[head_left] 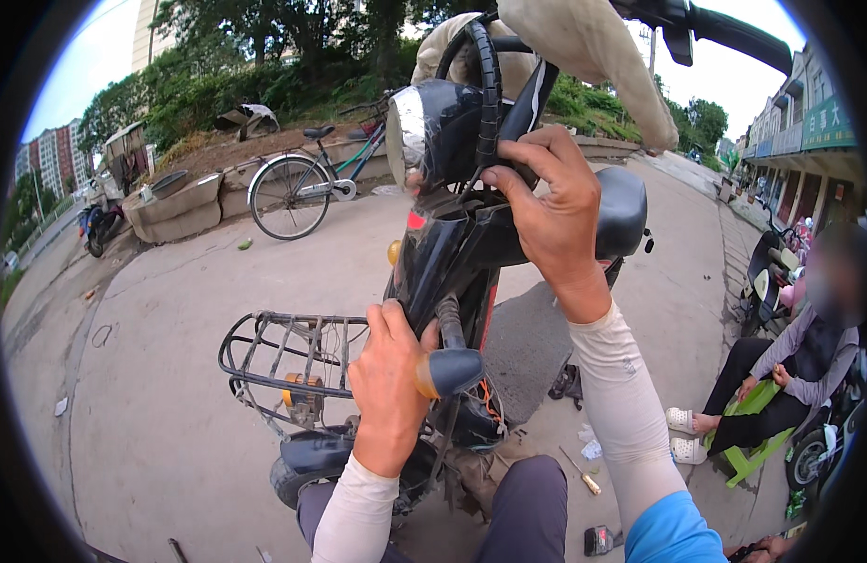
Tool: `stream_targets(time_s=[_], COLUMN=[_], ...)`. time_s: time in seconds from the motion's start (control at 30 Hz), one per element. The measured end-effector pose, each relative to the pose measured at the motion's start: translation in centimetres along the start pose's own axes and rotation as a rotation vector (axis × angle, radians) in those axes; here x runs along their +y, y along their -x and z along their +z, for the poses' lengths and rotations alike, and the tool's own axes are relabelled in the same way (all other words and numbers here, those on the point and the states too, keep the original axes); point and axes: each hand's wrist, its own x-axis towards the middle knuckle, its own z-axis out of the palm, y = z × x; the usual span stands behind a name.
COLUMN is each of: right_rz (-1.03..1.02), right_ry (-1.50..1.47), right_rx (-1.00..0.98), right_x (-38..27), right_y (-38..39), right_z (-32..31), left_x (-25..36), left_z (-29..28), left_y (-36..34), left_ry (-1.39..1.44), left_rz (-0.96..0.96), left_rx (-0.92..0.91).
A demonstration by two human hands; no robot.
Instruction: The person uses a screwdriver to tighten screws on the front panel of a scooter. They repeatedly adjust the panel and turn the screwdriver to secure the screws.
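The front of an electric scooter stands before me, with a taped headlight [447,131] above a glossy black front panel [435,255]. My left hand [388,380] is closed around the panel's lower edge, beside a turn signal [454,372] with a dark housing. My right hand [557,202] pinches with thumb and forefinger at the top of the panel, close to a ribbed black cable sleeve [487,89]; what lies between its fingertips is hidden. A black wire rack [306,324] juts out left of my left hand, with an amber lamp [303,398] under it.
A screwdriver [583,472] and a black and grey power tool part [599,541] lie on the concrete. At right, a person [781,366] sits on a green stool [758,446] near parked scooters. A bicycle [302,195] stands behind at left. Padded beige handlebar covers [598,52] hang overhead.
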Motion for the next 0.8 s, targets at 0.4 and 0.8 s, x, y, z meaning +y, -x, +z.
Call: stream_targets(time_s=[0.4,0.8], right_rz=[0.046,0.750], right_ry=[0.036,-0.984], right_rx=[0.131,0.086], right_x=[1.4,4.7], right_y=[2.5,11.2], right_z=[0.4,1.8], left_x=[0.1,0.6], left_z=[0.5,0.1], left_y=[-0.1,0.2], left_ry=[-0.044,0.000], left_rz=[-0.012,-0.040], left_rx=[-0.012,0.002])
